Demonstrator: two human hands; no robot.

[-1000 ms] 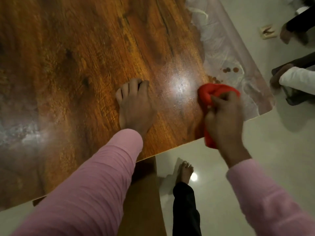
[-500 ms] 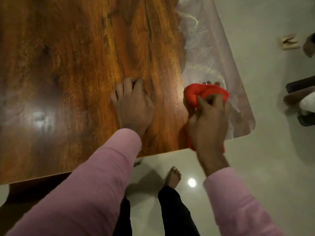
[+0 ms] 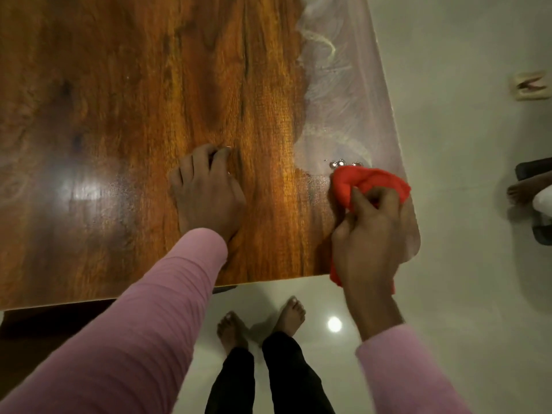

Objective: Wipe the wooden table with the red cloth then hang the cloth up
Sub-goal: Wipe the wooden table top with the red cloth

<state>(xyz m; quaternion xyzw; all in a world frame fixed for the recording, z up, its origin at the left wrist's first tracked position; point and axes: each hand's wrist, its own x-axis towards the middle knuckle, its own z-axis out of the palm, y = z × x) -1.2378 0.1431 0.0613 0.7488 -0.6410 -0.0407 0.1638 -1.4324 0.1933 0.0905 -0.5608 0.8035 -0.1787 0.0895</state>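
The right hand (image 3: 367,234) has swept the red cloth (image 3: 370,182) onto the plastic sheet (image 3: 343,85), fingers (image 3: 357,197) bunched round it. The left hand (image 3: 206,195) lies open on the wooden surface (image 3: 119,85). Mid-wipe; a return stroke seems next.

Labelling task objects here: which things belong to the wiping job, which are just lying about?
Job: red cloth, wooden table, right hand gripping cloth, left hand resting on table.
Lying about: clear plastic sheet, small shiny round bits, sandal.

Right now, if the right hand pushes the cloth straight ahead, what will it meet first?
Probably the small shiny round things just beyond the cloth, which the right hand grips; they seem to lie on the pale film.
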